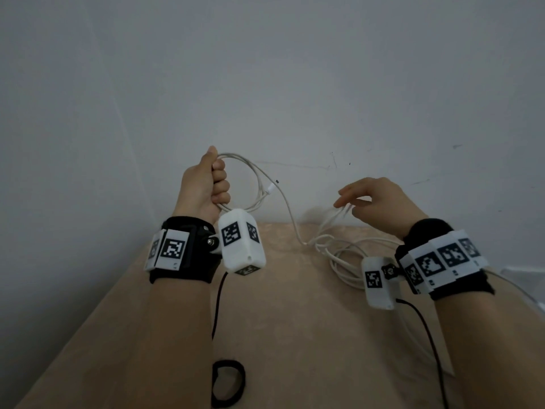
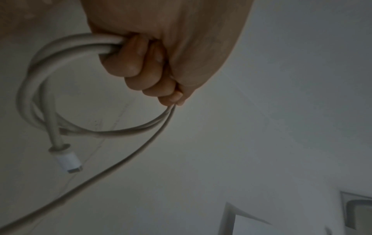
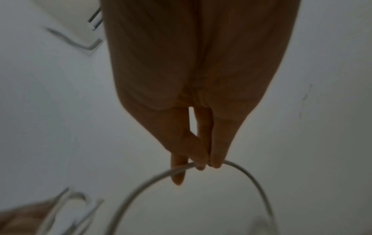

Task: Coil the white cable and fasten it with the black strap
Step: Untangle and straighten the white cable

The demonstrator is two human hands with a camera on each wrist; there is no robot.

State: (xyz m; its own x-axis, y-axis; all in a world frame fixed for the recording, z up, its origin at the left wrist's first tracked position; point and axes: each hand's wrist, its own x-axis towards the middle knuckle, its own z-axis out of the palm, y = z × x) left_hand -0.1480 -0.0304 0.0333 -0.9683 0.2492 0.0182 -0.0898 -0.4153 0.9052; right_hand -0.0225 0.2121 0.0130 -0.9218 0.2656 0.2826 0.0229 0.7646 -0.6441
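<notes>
My left hand (image 1: 213, 184) is raised over the table's far left and grips a few loops of the white cable (image 1: 256, 178) in a fist. In the left wrist view the fingers (image 2: 132, 66) curl round the loops (image 2: 36, 89), and the cable's white plug (image 2: 67, 161) hangs below them. One strand runs down to a loose tangle of cable (image 1: 339, 252) on the table. My right hand (image 1: 358, 199) pinches a strand of it (image 3: 239, 167) between thumb and fingertips (image 3: 201, 162). The black strap (image 1: 228, 382), curled in a ring, lies on the table near me.
The beige table (image 1: 295, 335) ends at a pale wall (image 1: 265, 84) close behind the hands. Black wires (image 1: 218, 302) from the wrist cameras trail across the table. A white object (image 1: 519, 273) sits at the right edge.
</notes>
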